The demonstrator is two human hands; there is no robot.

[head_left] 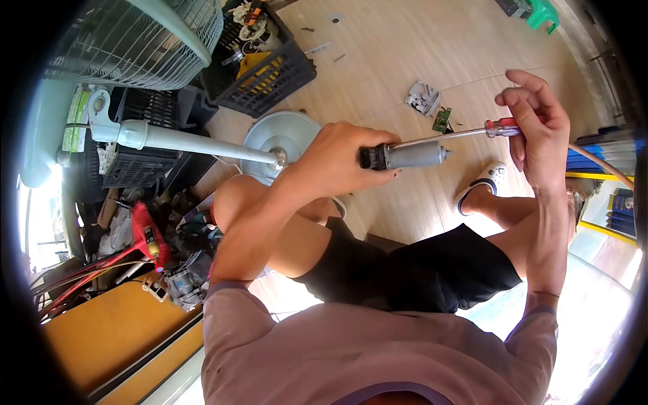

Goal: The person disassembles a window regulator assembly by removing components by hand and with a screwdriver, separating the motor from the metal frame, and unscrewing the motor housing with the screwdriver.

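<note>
My left hand [341, 156] grips a cylindrical grey motor [415, 154] by its black end. The motor lies level, with its thin shaft pointing right. My right hand [540, 128] holds a screwdriver [501, 128] by its clear and red handle, with some fingers raised off it. The screwdriver's long metal shank runs left along the motor's upper side, and its tip reaches the black end beside my left fingers. Whether the tip sits in a screw cannot be made out.
A standing fan [196, 143] is at the left, near a black crate [270, 88] of parts. On the floor lie a grey metal piece [423, 98] and a green circuit board [442, 120]. Tools and parts pile up at the lower left. A green stool [542, 13] stands at the top right.
</note>
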